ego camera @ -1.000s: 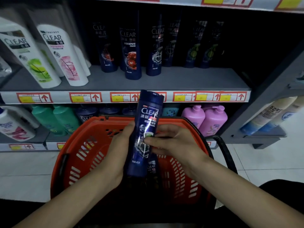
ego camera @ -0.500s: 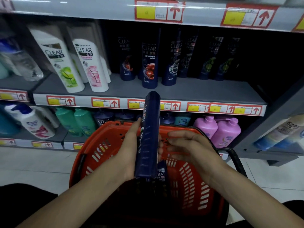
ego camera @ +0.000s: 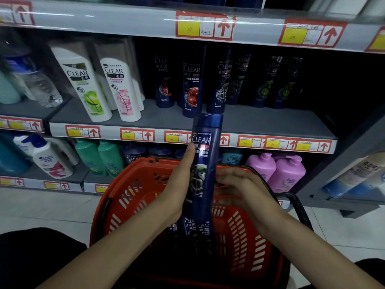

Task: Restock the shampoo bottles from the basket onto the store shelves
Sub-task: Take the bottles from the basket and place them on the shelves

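I hold a dark blue CLEAR shampoo bottle upright above the orange basket. My left hand grips its left side, thumb up along the label. My right hand is at the bottle's right side with fingers touching it lightly. More dark CLEAR bottles stand inside the basket below. The middle shelf carries a row of dark blue CLEAR bottles straight ahead.
White CLEAR bottles stand at the shelf's left. The lower shelf holds green bottles and pink pump bottles. Another shelf edge with price tags hangs above. Grey shelf surface shows at the right of the dark row.
The bottle has turned so its label faces me again and has risen slightly toward the shelf. My view has tilted up and closer to the shelves.
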`<state>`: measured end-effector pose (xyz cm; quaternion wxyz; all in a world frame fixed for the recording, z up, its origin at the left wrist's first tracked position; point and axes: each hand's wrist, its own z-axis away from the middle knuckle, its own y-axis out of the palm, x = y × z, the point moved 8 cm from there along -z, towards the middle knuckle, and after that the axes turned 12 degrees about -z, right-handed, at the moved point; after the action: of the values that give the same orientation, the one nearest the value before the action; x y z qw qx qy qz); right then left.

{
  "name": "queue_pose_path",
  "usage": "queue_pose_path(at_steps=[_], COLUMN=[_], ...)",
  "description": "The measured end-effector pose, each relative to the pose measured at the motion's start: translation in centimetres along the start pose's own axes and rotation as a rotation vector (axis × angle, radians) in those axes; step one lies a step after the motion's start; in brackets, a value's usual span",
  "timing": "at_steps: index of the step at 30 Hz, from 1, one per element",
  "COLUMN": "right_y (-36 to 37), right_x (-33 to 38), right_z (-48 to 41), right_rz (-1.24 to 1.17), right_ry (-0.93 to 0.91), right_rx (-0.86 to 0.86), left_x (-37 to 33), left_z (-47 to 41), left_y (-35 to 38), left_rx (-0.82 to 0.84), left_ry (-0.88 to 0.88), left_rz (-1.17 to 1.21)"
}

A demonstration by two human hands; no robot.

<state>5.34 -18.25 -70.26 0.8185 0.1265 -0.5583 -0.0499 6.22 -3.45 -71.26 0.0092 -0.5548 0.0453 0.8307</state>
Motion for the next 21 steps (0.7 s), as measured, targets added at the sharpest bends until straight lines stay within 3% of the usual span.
queue_pose_path(at_steps=[4, 10, 16, 21], right_y=[0.2, -0.4, -1.6, -3.5], right_x=[0.5, 2.1, 3.1, 5.0], right_z=[-0.1, -1.3, -2.0, -2.2], right_rz=[0.068, 0.286, 0.289, 0.279], right_ry=[-0.057, -0.282, -0.387, -0.495], right_rx=[0.023, -0.059, -0.092, -0.201], left_x=[-2.3, -4.2, -5.7, -7.6], left_z=[0.1, -0.1, -0.3, -0.4], left_y=[0.3, 1.7, 2.6, 3.7], left_rx=[-0.068, -0.086, -0.104, -0.063], left_ry=[0.16, 0.251, 0.318, 0.432], left_rz=[-0.075, -0.119, -0.178, -0.437])
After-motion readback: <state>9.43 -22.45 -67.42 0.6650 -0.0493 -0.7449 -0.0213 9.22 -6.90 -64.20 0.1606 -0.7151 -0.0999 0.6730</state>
